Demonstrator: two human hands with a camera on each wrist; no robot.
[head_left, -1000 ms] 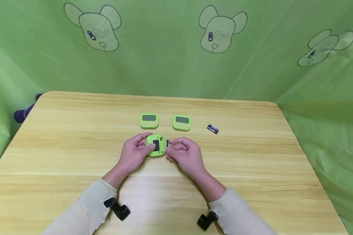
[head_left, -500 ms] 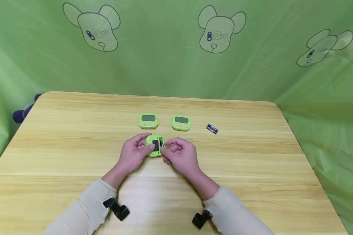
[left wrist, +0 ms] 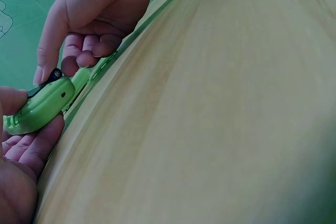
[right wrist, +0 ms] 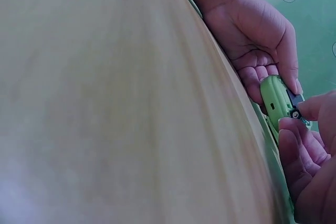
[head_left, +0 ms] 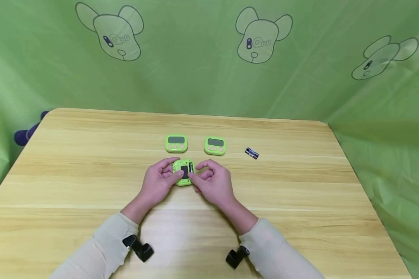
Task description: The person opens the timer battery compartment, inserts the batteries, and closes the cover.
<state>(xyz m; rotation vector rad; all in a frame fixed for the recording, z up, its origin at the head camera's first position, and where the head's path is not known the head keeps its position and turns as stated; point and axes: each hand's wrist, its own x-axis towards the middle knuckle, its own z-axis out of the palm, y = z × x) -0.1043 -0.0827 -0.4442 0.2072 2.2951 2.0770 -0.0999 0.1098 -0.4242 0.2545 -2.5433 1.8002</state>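
A green digital timer (head_left: 178, 166) lies back up in my left hand (head_left: 157, 183); my left thumb rests on its dark back panel, fingers underneath. Along the open slot at the timer's right side sits a small dark battery (head_left: 191, 167). The thumb of my right hand (head_left: 216, 184) presses on the battery's near end, with the other fingers curled beside the case. From the left wrist view, the battery's round end (left wrist: 56, 73) stands up above the green case (left wrist: 44, 106). The right wrist view shows the battery end (right wrist: 295, 114) between right thumb and fingers.
Two more green timers, one on the left (head_left: 176, 143) and one on the right (head_left: 215, 145), lie screen up beyond my hands. To their right are dark batteries (head_left: 252, 153) side by side. A green printed curtain (head_left: 195, 85) hangs behind the wooden table (head_left: 300, 193).
My right hand has moved left, bringing the battery from beside the timer into its open slot. The left hand still holds the timer in nearly the same place.
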